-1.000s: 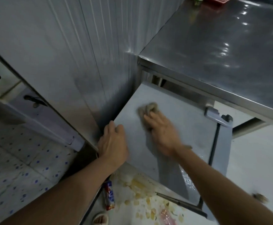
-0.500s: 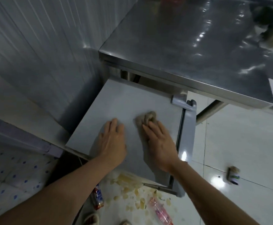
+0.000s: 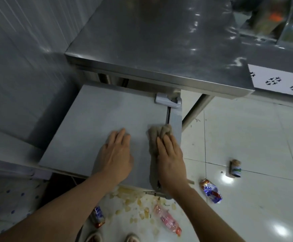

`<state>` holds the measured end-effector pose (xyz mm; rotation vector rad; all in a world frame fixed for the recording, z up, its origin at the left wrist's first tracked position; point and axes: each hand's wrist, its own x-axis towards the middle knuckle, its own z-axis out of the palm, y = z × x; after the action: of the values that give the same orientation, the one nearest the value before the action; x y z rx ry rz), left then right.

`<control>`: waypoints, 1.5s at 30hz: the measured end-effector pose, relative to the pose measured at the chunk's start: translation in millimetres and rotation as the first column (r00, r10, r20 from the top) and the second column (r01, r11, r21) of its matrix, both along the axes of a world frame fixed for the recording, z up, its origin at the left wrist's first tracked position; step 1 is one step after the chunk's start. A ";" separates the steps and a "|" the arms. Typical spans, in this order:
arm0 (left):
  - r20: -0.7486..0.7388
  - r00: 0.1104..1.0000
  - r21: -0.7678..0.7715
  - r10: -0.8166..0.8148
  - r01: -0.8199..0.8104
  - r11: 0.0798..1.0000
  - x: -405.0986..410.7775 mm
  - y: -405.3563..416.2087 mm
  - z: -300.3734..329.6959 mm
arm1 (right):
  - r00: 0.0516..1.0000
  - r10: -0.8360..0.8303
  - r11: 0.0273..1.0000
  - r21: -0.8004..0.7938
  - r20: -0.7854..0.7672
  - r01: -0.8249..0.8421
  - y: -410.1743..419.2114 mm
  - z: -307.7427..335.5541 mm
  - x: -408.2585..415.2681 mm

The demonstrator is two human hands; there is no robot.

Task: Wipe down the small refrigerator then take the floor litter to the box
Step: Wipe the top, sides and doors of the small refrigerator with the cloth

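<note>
The small grey refrigerator stands under a steel table, its flat top facing me. My right hand presses a crumpled brown rag flat against the top near its right edge, beside the door hinge. My left hand rests flat on the top just left of the rag, fingers straight. Litter lies on the white tile floor: a blue-and-orange wrapper, a small jar on its side, a pink plastic bottle, a red can and scattered yellowish scraps.
The steel table overhangs the refrigerator's back. A grey panelled wall closes the left side. A white cabinet with snowflake marks stands at right. My slippers show at the bottom edge. No box is in view.
My right hand has slid the rag across the top toward its right edge. My left hand moved from the top's left corner onto its middle. The view has swung right.
</note>
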<state>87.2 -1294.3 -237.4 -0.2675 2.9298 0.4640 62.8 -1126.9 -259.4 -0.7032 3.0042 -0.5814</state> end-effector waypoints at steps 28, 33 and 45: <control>0.019 0.996 0.067 -0.087 0.085 0.994 68.9 -61.8 -12.7 | 0.951 -0.300 0.953 -0.024 0.082 0.302 -11.0 1.5 14.6; -0.010 0.999 0.084 -0.044 0.045 0.995 93.1 -99.0 -13.9 | 0.959 -0.278 0.956 -0.085 0.056 0.282 -27.7 -3.4 91.3; -0.052 0.995 0.107 -0.089 0.094 0.990 103.1 -140.1 -19.0 | 0.971 -0.236 0.959 -0.158 0.026 0.237 -161.8 -9.0 99.6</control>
<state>190.3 -1434.5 -256.4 -0.1091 2.9335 0.6222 162.4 -1288.7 -268.3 -0.3429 3.0831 -0.8388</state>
